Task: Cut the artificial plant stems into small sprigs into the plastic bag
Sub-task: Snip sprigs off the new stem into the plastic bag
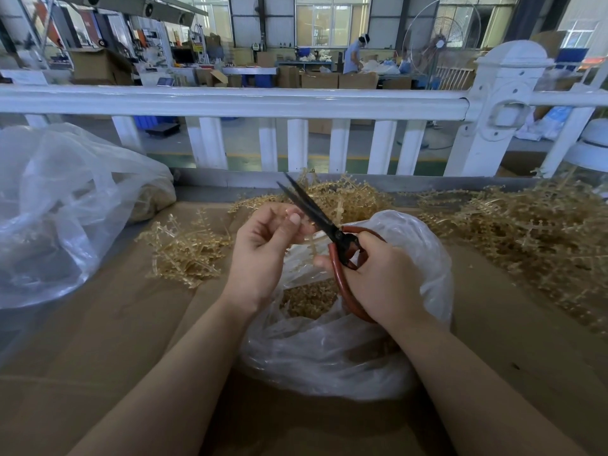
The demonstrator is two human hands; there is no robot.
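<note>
The left hand (263, 248) pinches a pale golden stem (311, 240) between thumb and fingertips, its grip clamped on the stem's upper end, and the stem hangs down over the open mouth of the plastic bag (378, 324). The right hand (385, 278) has its grip closed round the red handles of the scissors (329, 230); the dark blades stand slightly apart, pointing up and to the left, with the stem just beside them near the pivot (whether a blade touches the stem I cannot tell). Both hands hover above the bag, which sits on the brown cardboard-covered desk (131, 340) and holds a heap of small cut sprigs (309, 299). A loose pile of uncut stems (187, 255) lies on the desk to the left of the hands, a larger pile (533, 232) spreads to the right, and more lie behind the scissors. A second, bigger clear bag (59, 205) slumps at the far left. A white railing (230, 103) runs behind the desk
</note>
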